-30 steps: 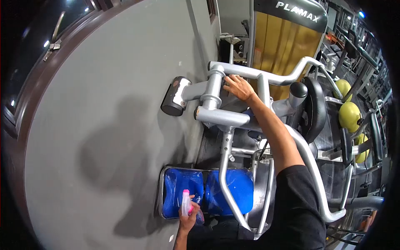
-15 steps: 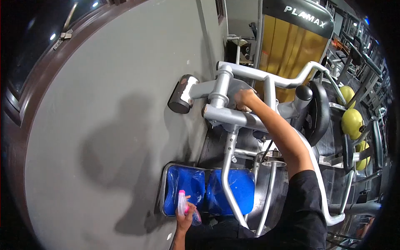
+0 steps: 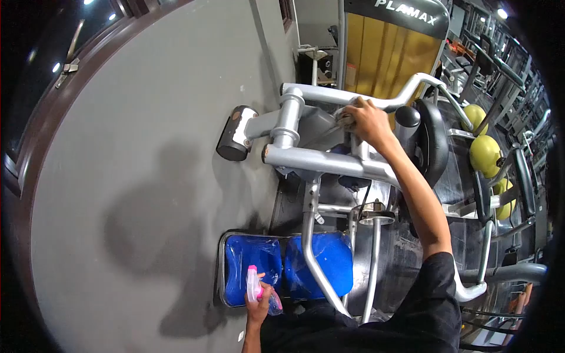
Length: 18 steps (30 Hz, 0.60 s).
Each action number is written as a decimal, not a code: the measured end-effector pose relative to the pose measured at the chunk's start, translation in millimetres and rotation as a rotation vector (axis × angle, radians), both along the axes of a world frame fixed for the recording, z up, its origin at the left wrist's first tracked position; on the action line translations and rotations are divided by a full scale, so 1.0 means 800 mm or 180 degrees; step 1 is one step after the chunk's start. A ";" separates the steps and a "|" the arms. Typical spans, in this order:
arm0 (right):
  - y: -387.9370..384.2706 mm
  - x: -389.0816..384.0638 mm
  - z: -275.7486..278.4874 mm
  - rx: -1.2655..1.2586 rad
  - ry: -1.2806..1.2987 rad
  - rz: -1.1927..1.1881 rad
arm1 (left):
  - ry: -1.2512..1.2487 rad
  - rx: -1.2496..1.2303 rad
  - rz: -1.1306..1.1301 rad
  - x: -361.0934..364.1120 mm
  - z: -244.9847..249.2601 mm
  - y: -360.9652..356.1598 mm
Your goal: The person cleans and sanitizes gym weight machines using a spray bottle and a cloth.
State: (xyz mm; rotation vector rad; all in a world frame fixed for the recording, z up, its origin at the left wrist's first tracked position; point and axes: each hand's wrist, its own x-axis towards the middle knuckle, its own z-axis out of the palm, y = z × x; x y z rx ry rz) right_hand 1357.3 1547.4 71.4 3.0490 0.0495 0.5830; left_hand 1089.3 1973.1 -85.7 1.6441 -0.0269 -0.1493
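Observation:
My right hand [image 3: 372,125] is closed on a crumpled greyish cloth [image 3: 345,117]. It presses the cloth against the silver tube frame [image 3: 323,161] of an exercise machine, near the short upright between two long bars. Much of the cloth is hidden by the fingers. Low in the view, my left hand [image 3: 257,307] is wrapped round a clear spray bottle [image 3: 253,285] with pink parts. The bottle is in front of a blue seat [image 3: 236,250] and apart from the machine.
A grey wall [image 3: 147,117] runs along the left. The machine has a black roller end [image 3: 232,144] close to that wall and a black pad [image 3: 432,141] on the right. Behind stands a gold panel [image 3: 391,56] marked PLAMAX. Yellow balls [image 3: 484,154] lie farther right.
My right hand has moved from the inner grey part of the frame to the upright tube, and the cloth shows now. The view has shifted slightly. My left hand still holds the spray bottle.

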 end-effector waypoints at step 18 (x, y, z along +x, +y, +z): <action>-0.064 -0.022 -0.080 0.0335 -0.0125 -0.0790 | -0.0124 -0.0267 -0.0221 0.020 0.016 -0.040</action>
